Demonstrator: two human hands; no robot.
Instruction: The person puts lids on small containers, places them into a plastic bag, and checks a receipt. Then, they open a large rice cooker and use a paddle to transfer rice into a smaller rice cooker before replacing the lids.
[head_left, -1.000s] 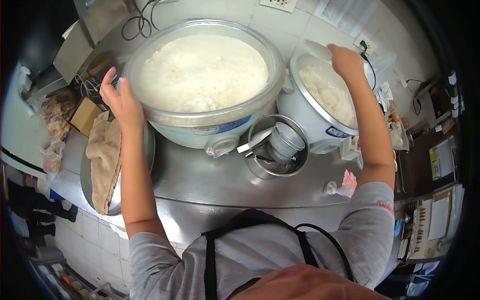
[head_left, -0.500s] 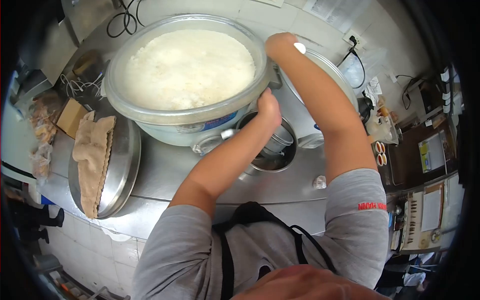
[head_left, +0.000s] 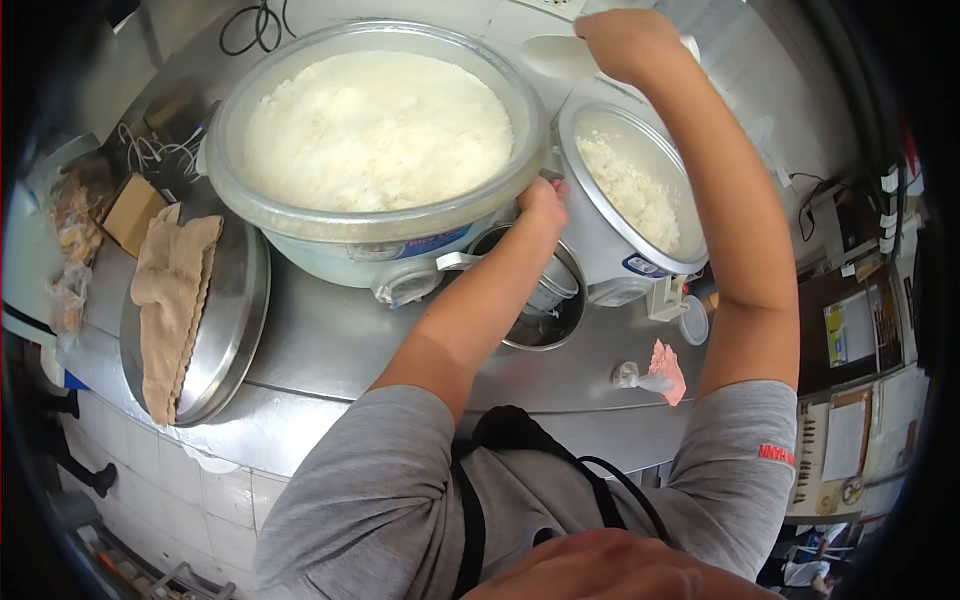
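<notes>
The right hand (head_left: 625,42) is raised above and behind the small cooker (head_left: 630,215), closed around the handle of a white rice paddle (head_left: 560,55). The paddle's blade points left from the fist, toward the gap between the two cookers, and its long axis lies roughly level, running left to right. No rice shows on the blade from here.

The left hand (head_left: 543,203) reaches across the body to the right edge of the big cooker (head_left: 375,130), at the spot where its rim nearly meets the small cooker. Its fingers curl against the rim or the side handle there; the grip looks closed, though what exactly it clasps is hidden by the hand itself.

The big cooker is full to near the brim with white rice and lies to the left of the paddle. The small cooker holds a lower heap of rice, banked toward its right wall, and sits directly below the right hand, so the right hand is the nearer one to both pots' rice.

In front of the cookers a round steel pan (head_left: 545,310) holds some metal parts. To the left a steel lid (head_left: 225,320) rests upside down on the surface (head_left: 340,350) with a beige towel (head_left: 170,300) draped over it. A pink scrap (head_left: 667,368) lies near the surface's front edge.
</notes>
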